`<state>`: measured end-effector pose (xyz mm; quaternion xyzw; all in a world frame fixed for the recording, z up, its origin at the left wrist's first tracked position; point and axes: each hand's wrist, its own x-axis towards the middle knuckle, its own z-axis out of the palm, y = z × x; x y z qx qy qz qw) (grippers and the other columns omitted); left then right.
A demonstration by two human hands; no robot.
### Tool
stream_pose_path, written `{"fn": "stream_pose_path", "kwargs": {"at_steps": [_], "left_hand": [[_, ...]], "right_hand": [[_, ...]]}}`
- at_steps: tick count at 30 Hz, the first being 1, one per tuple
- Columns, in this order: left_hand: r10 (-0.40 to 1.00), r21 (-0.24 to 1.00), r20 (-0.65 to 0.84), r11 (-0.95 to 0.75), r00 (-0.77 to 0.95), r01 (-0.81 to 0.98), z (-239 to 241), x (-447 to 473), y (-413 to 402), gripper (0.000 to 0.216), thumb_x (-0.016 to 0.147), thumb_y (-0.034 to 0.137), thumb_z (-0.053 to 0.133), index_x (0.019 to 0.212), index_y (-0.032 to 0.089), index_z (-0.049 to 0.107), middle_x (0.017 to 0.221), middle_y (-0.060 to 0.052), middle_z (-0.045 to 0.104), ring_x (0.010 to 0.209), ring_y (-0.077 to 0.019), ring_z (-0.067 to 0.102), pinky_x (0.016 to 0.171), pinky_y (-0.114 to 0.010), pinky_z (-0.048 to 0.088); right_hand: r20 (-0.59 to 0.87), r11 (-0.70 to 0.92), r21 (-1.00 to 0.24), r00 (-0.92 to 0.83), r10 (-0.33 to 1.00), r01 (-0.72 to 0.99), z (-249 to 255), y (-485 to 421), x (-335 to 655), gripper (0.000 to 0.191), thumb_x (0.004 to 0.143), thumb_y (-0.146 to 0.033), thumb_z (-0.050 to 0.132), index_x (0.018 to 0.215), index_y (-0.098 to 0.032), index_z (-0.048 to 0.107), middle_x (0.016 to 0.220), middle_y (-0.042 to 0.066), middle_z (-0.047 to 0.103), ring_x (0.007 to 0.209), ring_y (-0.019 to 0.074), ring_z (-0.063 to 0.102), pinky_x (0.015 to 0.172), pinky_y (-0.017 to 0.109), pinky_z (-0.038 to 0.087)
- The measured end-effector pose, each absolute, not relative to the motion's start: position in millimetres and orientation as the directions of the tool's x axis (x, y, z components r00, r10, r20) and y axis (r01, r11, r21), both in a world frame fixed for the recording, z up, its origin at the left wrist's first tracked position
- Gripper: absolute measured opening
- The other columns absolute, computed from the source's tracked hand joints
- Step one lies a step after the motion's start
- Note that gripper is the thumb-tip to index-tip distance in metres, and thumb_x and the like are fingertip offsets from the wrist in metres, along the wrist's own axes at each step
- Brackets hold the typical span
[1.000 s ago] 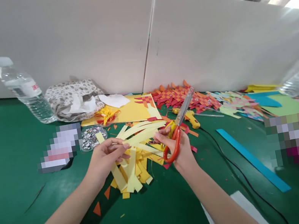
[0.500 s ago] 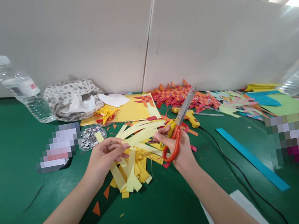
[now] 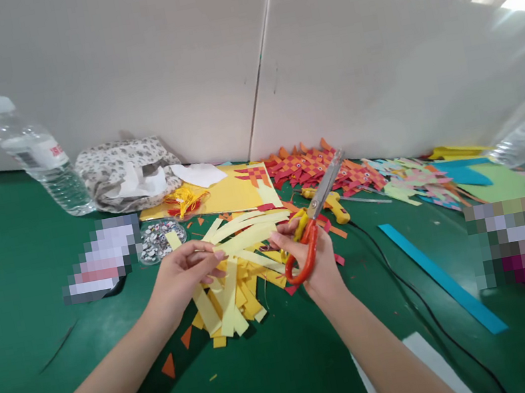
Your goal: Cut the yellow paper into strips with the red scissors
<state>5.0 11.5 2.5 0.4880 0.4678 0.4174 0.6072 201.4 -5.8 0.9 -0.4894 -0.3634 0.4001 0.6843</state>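
My left hand [image 3: 183, 279] pinches a bunch of pale yellow paper strips [image 3: 243, 230] that fan out to the right above the green table [image 3: 13, 281]. My right hand [image 3: 315, 261] grips red-and-yellow-handled scissors [image 3: 314, 218], blades together and pointing up to the right; its fingertips also touch the strips. Under both hands lies a heap of darker yellow strips [image 3: 233, 300]. Small orange paper triangles [image 3: 170, 365] lie near my left forearm.
A water bottle [image 3: 37, 158] and a patterned cloth pouch [image 3: 129, 172] stand at the back left by the white partition [image 3: 167, 57]. A dish of googly eyes [image 3: 161, 238], a yellow sheet [image 3: 231, 192], woven paper fish [image 3: 312, 164], a black cable [image 3: 412, 295] and a blue strip [image 3: 439, 277] lie around.
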Motion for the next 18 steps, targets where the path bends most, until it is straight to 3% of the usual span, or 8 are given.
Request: {"fn": "stream_pose_path", "kwargs": {"at_steps": [18], "left_hand": [[0.964,0.988,-0.133,0.148,0.23,-0.048,-2.0,2.8,13.4,0.022,0.067,0.034,0.072,0.077,0.02,0.06,0.067,0.0,0.069,0.058,-0.0135,0.066,0.049,-0.02,0.044]], "right_hand": [[0.124,0.22,-0.958,0.431,0.894,-0.181,2.7,-4.9,201.9,0.036,0.054,-0.022,0.08,0.071,-0.021,0.049,0.064,-0.006,0.061,0.057,0.0132,0.062,0.063,0.032,0.056]]}}
